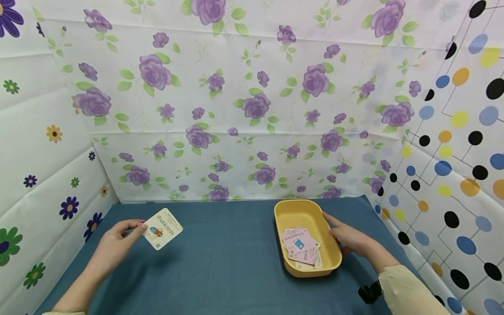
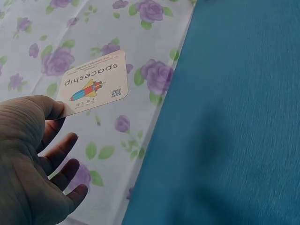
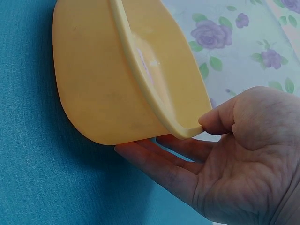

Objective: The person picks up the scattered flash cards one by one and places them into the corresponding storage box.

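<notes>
On the left, my left hand (image 1: 112, 247) pinches a flash card (image 1: 167, 234) by one corner between thumb and forefinger, above the blue surface. The cream card reads "spaceship" and carries a small rocket picture, seen close in the left wrist view; the other fingers are spread apart. At the right, my right hand (image 1: 352, 237) grips a yellow plastic basin (image 1: 311, 218) by its side. Its thumb lies on the rim (image 3: 190, 132) and its fingers reach against the outside. Several overlapping cards lie in the basin, a pink "Chinese book" card (image 1: 296, 236) on top.
A blue cloth (image 1: 220, 262) covers the table. Flowered sheets (image 1: 236, 109) stand behind and at the left, and a dotted sheet (image 1: 453, 183) hangs close beyond the right arm. A black device (image 1: 370, 292) sits at the right wrist.
</notes>
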The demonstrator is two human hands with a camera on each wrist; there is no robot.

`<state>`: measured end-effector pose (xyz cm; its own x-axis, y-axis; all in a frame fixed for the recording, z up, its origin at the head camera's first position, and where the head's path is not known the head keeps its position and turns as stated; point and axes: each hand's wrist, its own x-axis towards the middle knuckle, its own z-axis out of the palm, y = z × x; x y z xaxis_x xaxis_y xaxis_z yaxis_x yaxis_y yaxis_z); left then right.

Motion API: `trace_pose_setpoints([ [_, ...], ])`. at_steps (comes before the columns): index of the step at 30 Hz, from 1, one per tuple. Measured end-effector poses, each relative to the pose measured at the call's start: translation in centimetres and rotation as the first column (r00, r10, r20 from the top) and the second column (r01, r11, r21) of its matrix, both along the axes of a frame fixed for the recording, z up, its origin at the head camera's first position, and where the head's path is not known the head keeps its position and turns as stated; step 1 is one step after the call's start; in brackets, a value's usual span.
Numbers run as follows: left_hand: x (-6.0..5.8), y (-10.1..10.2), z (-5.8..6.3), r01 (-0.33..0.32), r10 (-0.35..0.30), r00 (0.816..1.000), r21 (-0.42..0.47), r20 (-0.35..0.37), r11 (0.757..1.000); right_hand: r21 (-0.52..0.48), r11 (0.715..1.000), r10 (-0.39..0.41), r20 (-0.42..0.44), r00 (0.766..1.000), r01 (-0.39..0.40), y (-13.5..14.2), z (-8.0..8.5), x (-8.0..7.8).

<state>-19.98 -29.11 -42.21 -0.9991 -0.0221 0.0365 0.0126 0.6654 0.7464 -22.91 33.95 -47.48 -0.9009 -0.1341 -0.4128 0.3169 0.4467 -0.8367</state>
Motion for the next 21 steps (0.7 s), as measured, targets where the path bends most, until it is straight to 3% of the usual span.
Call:
trace_pose_setpoints([
  [21,-0.3,3.1,0.3,0.058,-0.055,0.997,0.077,-0.050,0.995,0.008,1.000,0.010,0.001,1.000,-0.010,0.1,-0.2,-0.1],
])
